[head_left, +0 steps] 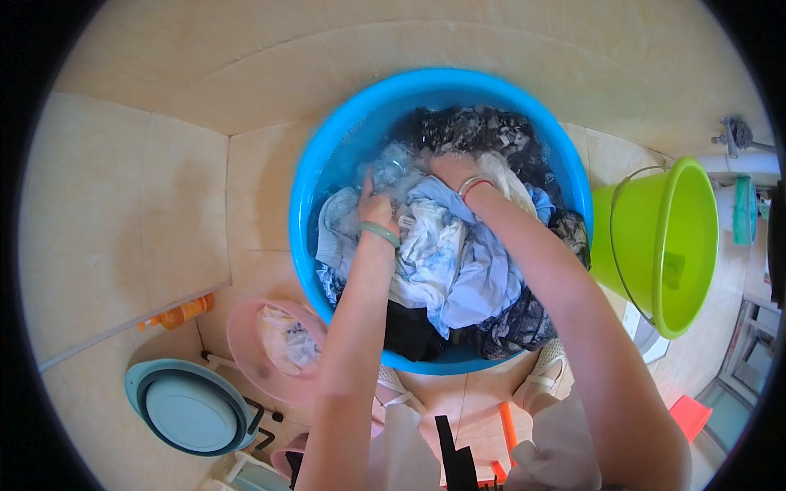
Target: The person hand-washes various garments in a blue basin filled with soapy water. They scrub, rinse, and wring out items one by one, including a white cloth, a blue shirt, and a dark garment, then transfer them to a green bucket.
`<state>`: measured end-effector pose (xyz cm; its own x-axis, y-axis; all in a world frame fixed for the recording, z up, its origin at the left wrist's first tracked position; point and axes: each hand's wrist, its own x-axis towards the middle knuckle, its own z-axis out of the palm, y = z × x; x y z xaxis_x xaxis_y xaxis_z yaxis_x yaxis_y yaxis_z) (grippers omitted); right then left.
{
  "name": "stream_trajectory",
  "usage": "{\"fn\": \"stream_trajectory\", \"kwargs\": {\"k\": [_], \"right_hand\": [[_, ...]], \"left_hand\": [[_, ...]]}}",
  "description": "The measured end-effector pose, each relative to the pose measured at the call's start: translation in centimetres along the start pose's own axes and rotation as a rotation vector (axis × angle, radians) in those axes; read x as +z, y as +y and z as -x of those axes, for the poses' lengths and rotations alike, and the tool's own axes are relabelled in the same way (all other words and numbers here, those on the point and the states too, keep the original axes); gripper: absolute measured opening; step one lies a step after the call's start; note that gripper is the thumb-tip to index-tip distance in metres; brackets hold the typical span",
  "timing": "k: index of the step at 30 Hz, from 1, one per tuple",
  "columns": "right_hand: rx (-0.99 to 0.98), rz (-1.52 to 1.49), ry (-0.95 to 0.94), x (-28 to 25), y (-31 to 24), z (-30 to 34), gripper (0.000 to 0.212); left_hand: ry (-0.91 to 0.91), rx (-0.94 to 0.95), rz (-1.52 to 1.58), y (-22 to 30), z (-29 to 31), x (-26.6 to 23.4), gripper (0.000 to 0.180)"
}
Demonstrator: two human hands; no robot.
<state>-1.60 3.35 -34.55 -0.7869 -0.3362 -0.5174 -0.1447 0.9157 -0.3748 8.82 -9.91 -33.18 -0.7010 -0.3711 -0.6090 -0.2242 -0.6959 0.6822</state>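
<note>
Head view: right hand (454, 170) amid laundry (483, 278); its grip (half-hidden) unclear.

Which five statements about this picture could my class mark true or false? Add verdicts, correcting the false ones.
1. The left hand and right hand are inside the blue tub. True.
2. The green bucket stands left of the tub. False: it is on the right.
3. A green bangle circles the left wrist. True.
4. The pink basin holds black cloth. False: the cloth is pale.
5. Dark clothes lie in the tub. True.
</note>
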Motion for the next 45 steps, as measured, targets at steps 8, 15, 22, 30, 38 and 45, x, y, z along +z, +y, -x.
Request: {"fn": "stream_trajectory", "kwargs": {"k": [8,15,22,30,38,45], "right_hand": [[-0.863,-0.142,0.591,-2.4,-2.2,9.4,0.019],[-1.038,0.005,0.449,-5.4,-6.6,21.7,0.023],[-0.818,-0.11,0.838,-5.9,-8.9,20.1,0.025],[-0.849,-0.382,1.004,-6.7,-8.8,17.8,0.013],[-0.473,-0.118,0.863,-7.0,0.0,14.2,0.012],[-1.094,-0.088,0.568,-5.4,-2.8,23.1,0.018]], "left_hand": [[-0.329,-0.123,0.196,2.6,2.9,-0.1,0.049],[-0.679,-0.092,0.441,3.5,5.6,4.2,0.043],[-0.385,-0.093,0.411,4.8,10.3,8.3,0.038],[-0.275,0.029,0.28,3.9,9.3,5.3,0.032],[0.001,0.117,-0.149,4.2,13.8,5.3,0.019],[-0.213,1.065,-1.622,9.7,13.2,-0.8,0.03]]}}
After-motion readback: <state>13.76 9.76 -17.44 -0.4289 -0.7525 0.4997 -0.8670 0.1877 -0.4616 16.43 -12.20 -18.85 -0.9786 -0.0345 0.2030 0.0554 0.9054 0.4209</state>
